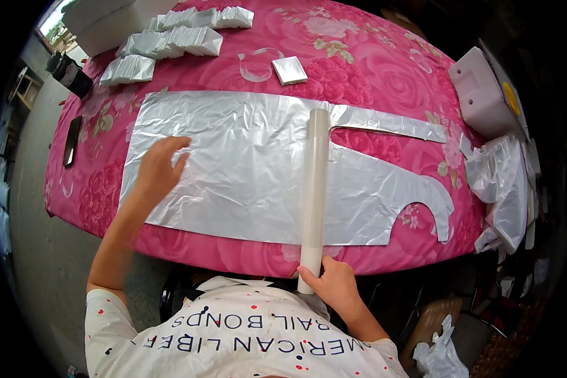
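A large silvery plastic sheet [233, 164], cut like an apron with a strap and a curved notch at its right end, lies flat on the table. Across it, pointing away from me, rests a long whitish roller tube [316, 183]. My right hand [335, 283] grips the near end of this tube at the table's front edge, thumb on top. Over the left part of the sheet my left hand [160, 167] hovers with fingers apart and nothing in them. Beyond the sheet sits a small folded silvery packet [290, 70].
Rows of folded silvery packets [170, 43] stand at the far left beside a white foam box [107, 25]. A dark phone [72, 142] and a black cup [69, 74] are on the left. Another white box [485, 88] and crumpled plastic [501, 189] stand right. A pink floral tablecloth [246, 255] covers the table.
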Demonstrator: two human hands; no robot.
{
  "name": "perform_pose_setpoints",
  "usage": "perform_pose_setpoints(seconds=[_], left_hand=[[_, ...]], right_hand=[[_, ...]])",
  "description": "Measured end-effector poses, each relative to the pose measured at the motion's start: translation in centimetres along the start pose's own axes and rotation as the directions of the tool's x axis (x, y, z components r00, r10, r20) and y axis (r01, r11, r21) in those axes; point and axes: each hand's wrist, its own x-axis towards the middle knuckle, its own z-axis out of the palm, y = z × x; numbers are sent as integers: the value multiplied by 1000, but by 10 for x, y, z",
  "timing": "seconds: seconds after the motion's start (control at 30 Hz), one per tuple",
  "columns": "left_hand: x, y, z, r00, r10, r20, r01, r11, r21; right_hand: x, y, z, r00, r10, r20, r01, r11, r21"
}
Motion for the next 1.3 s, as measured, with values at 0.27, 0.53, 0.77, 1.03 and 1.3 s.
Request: perform_pose_setpoints(seconds=[0.27,0.53,0.77,1.03,1.3], left_hand=[[-6,129,131,941,293,169,-238,928,-287],[-6,133,143,916,310,255,-309,950,-48],[-8,132,145,917,322,234,-326,945,-24],[-8,133,145,912,308,271,-319,948,-6],[-10,132,145,916,303,262,-309,951,-18]], right_hand=[[3,2,-9,993,-2,118,-5,998,61],[109,-8,-53,988,-116,104,107,991,82],[230,-22,-81,989,30,144,-130,630,765],[290,42,-107,970,67,-233,229,-577,784],[211,-15,-187,772,-105,-627,611,-151,777]])
